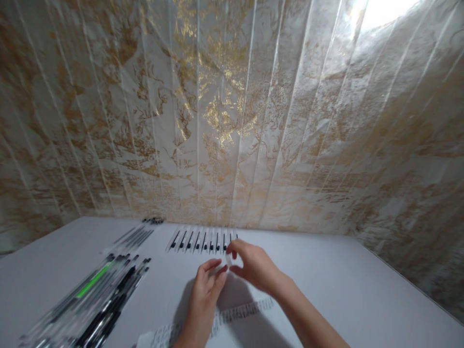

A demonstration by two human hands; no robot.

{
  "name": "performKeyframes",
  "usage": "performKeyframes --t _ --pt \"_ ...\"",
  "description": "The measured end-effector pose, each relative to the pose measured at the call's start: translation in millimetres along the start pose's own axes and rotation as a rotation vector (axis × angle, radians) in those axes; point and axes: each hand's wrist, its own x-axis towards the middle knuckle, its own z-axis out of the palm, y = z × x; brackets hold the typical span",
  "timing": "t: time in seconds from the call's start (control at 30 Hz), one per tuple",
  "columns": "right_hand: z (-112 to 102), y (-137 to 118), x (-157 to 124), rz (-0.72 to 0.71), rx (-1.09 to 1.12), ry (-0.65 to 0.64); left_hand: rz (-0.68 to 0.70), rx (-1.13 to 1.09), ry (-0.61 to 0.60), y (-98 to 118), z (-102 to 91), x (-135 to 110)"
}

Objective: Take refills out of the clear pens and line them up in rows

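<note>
Above the middle of the white table, my two hands are close together. My right hand [255,266] pinches a small clear, whitish piece [228,260] between thumb and fingers; its exact kind is too blurred to name. My left hand [207,292] is just left of it, fingers curled and thumb tip near the piece. Whatever lies between the left fingertips is too faint to make out. Just beyond the hands lies a neat row of clear pen barrels [197,241] with black parts inside, the right end partly behind my right hand.
A printed sheet of paper [246,311] lies under my forearms. At the left is a spread of pens and clear and black parts [105,299], with a bright green strip [93,280] among them. Thin dark rods [136,237] lie behind. A gold-patterned curtain [224,116] borders the table's [362,290] back.
</note>
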Motion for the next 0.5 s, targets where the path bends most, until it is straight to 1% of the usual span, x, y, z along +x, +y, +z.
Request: performKeyframes --t 0.07,0.13,0.2,0.27,0.33,0.5 --pt "-3.2 31.9 13.7 0.182 0.094 0.12 0.015 -0.026 0.004 -3.3 1.9 -1.7" --pt "0.5 61.7 27.0 0.249 0.114 0.133 0.02 -0.04 0.012 -6.0 3.7 -3.3" --pt "9.4 82.6 38.0 0.285 0.134 0.118 0.024 -0.034 0.008 -6.7 4.8 -4.7" --pt "19.4 93.9 45.8 0.291 0.161 0.103 0.02 -0.022 -0.008 -5.6 5.2 -5.7" --pt "26.9 98.5 50.6 0.286 0.19 0.091 0.01 -0.006 -0.021 -3.9 5.1 -6.7" --pt "34.3 103.9 54.5 0.279 0.236 0.083 -0.003 0.02 -0.052 -0.8 5.1 -9.0"
